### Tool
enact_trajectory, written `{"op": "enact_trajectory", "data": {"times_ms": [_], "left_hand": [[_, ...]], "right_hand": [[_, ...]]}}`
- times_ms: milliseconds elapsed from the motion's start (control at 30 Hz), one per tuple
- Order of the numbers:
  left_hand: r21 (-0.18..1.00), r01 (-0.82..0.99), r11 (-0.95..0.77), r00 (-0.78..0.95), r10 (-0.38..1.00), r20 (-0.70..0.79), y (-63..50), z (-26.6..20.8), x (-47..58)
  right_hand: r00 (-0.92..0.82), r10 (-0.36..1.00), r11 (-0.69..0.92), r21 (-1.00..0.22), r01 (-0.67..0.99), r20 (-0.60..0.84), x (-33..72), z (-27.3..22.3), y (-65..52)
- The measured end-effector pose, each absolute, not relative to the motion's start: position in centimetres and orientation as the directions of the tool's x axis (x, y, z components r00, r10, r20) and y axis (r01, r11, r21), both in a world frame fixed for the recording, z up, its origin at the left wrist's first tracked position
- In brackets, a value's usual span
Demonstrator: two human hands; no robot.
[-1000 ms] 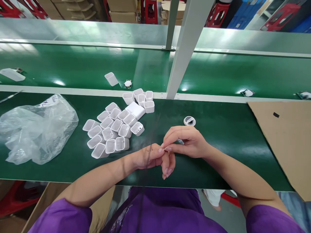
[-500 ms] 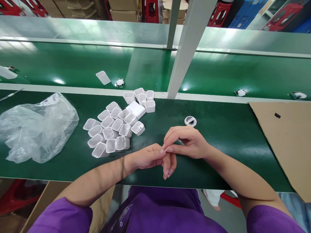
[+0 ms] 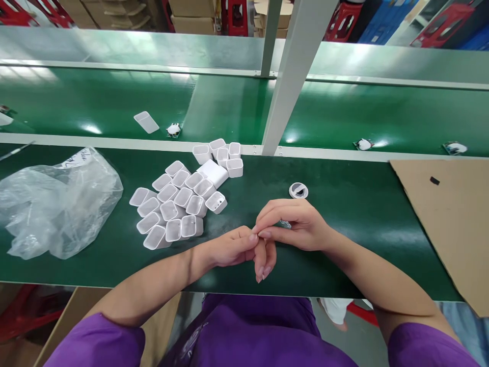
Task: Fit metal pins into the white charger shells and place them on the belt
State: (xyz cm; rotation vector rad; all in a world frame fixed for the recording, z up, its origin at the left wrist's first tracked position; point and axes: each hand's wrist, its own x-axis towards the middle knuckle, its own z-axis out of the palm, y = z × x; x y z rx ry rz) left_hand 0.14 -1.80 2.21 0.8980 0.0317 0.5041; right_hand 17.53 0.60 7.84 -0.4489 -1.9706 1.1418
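Note:
My left hand [image 3: 244, 248] and my right hand [image 3: 292, 223] meet fingertip to fingertip just above the green table [image 3: 344, 204]. Thumb and fingers of each are pinched together; whatever lies between them is too small or too hidden to name. Partly covered by my right hand, a small patterned piece [image 3: 284, 224] shows behind its fingers. Just beyond that hand lies a round white part [image 3: 298, 190] with a dark and grey centre. To the left of my hands stand several white open-topped plastic housings [image 3: 168, 192] in a cluster, with a white block [image 3: 214, 173] among them.
A clear plastic bag [image 3: 64, 204] lies at the left, a cardboard sheet [image 3: 446, 219] with a small black piece [image 3: 434, 180] at the right. Behind a low rail, the green belt [image 3: 229, 107] carries small circuit boards [image 3: 173, 130] and a white cover [image 3: 146, 122]. A white post [image 3: 290, 76] rises there.
The boards and covers on the belt have shifted to the left. My hands stay pinched together in nearly the same place.

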Motion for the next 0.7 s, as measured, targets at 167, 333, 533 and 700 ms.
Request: {"op": "enact_trajectory", "data": {"times_ms": [167, 333, 533, 700], "left_hand": [[0.930, -0.364, 0.050, 0.602, 0.774, 0.194, -1.9, 2.8, -0.3], [0.959, -0.102, -0.266, 0.339, 0.897, 0.284, -1.7, 3.0, -0.6], [0.964, 0.018, -0.264, 0.323, 0.914, 0.244, -1.6, 3.1, -0.7], [0.962, 0.025, -0.270, 0.342, 0.907, 0.246, -1.6, 3.0, -0.7]], "right_hand": [[-0.507, 0.721, 0.553, -0.833, 0.010, 0.472, 17.2, 8.8, -0.1], [-0.514, 0.764, 0.492, -0.868, 0.072, 0.390, 16.7, 9.2, -1.2], [-0.479, 0.810, 0.431, -0.897, 0.095, 0.338, 16.6, 9.0, -1.4], [-0.462, 0.831, 0.393, -0.915, 0.095, 0.309, 16.5, 8.8, -1.5]]}}
